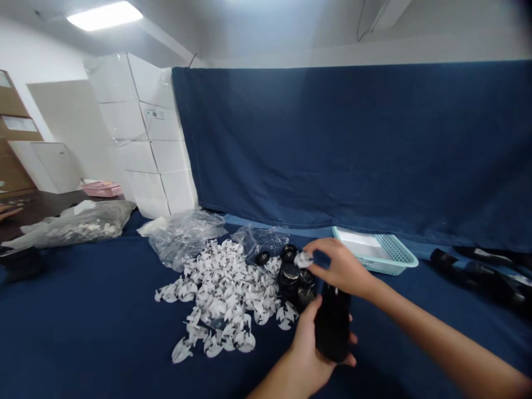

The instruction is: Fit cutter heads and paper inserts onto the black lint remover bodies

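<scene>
Over the link I see my left hand [305, 354] wrapped around an upright black bottle [332, 327], while my right hand [341, 266] pinches a small white plastic piece [303, 259] near the bottle's top, just beside black caps [291, 277] and a heap of white pieces [220, 293]

One left hand [301, 354] grips one black bottle [332, 324], and one right hand [341, 266] pinches one white piece [303, 259]. Dozens more white pieces [220, 293] lie heaped mid-tabletop (too many to count). Beside them sit at least five black round caps [291, 274]. Toward the far edge are two clear plastic bags [185, 238], one mint-green basket [393, 257], and, at the right edge, at least two more black bottles [474, 274].
</scene>
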Demonstrator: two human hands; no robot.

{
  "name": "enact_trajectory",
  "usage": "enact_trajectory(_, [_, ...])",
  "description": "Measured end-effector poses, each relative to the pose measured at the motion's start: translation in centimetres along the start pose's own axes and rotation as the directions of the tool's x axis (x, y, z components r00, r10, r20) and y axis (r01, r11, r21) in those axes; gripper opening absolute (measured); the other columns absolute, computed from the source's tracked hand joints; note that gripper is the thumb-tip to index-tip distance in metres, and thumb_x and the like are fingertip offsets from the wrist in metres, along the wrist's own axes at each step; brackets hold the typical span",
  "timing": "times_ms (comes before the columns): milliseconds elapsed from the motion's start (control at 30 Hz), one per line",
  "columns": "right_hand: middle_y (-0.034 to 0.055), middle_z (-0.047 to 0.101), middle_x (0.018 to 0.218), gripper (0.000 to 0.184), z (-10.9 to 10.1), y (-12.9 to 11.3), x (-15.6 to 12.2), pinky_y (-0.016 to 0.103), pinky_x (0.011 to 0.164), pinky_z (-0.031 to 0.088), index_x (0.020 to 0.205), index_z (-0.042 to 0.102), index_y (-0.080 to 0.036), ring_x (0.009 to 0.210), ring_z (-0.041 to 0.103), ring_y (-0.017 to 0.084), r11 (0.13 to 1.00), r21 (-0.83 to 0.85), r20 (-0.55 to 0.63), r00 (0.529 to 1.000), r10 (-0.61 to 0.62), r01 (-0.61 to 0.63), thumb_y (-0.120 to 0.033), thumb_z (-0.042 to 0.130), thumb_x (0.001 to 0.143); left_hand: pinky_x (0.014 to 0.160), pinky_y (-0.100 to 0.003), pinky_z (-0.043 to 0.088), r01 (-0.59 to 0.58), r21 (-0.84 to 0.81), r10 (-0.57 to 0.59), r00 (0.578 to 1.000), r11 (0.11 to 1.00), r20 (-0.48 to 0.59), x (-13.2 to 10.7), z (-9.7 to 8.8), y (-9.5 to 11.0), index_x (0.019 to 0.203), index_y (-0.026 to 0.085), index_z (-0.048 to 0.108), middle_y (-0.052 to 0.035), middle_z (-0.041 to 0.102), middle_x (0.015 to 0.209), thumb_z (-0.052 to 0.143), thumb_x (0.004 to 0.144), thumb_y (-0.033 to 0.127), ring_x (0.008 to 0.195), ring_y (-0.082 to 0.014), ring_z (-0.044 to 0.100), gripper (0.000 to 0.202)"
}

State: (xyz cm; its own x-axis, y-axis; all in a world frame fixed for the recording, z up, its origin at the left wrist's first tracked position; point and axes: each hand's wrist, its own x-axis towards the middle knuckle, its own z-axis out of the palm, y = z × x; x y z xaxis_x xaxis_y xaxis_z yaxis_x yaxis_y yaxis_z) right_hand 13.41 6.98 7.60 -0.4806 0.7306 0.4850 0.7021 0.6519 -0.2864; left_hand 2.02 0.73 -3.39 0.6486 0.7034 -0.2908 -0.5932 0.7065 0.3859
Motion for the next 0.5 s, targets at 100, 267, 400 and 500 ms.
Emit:
enact_trajectory(100, [0.0032, 0.066, 0.084, 0.019, -1.5, 2.1, -4.3, 0.033, 0.077, 0.048, 0.080, 0.056, -0.022, 0.081, 0.062, 0.021, 0.836, 0.485, -0.213, 0.893, 0.396, -0.255, -0.038, 0.066, 0.080, 0.036, -0.028, 0.045, -0.035, 0.033, 0.036, 0.999, 0.999, -0.030, -0.2, 0.6, 0.9, 0.102, 0.006, 0.066, -0.0107, 0.067, 0.088, 0.042, 0.090, 0.059, 0.059, -0.0191, 0.063, 0.059])
enact_trajectory(267, [0.0025, 0.066, 0.077, 0.033, 0.3, 3.9, -11.1, 0.032, 0.069, 0.049, 0.074, 0.056, -0.021, 0.075, 0.063, 0.021, 0.580, 0.728, -0.165, 0.729, 0.664, -0.364, -0.048, 0.074, 0.071, 0.037, -0.028, 0.049, -0.025, 0.130, 0.024, 1.000, 0.991, 0.005, -0.2, 1.2, 0.8, 0.103, 0.007, 0.065, -0.0110, 0.067, 0.093, 0.040, 0.092, 0.059, 0.059, -0.0191, 0.065, 0.059])
enact_trajectory(400, [0.0074, 0.068, 0.091, 0.030, 2.0, 3.5, -13.2, 0.037, 0.080, 0.050, 0.075, 0.056, -0.021, 0.089, 0.064, 0.026, 0.598, 0.725, -0.182, 0.743, 0.644, -0.341, -0.045, 0.074, 0.074, 0.037, -0.029, 0.050, 0.003, 0.278, -0.001, 1.000, 0.960, -0.008, -0.4, 1.7, -0.2, 0.115, 0.013, 0.057, -0.0073, 0.065, 0.086, 0.044, 0.090, 0.060, 0.062, -0.0214, 0.066, 0.055])
enact_trajectory(500, [0.0086, 0.067, 0.097, 0.027, 2.6, 3.5, -13.7, 0.040, 0.086, 0.047, 0.078, 0.059, -0.021, 0.095, 0.061, 0.027, 0.651, 0.696, -0.224, 0.771, 0.597, -0.302, -0.040, 0.077, 0.072, 0.039, -0.030, 0.051, -0.044, 0.365, 0.064, 0.997, 0.930, -0.043, -0.4, 1.8, -0.7, 0.125, 0.025, 0.047, -0.0008, 0.063, 0.078, 0.049, 0.088, 0.061, 0.062, -0.0225, 0.067, 0.052])
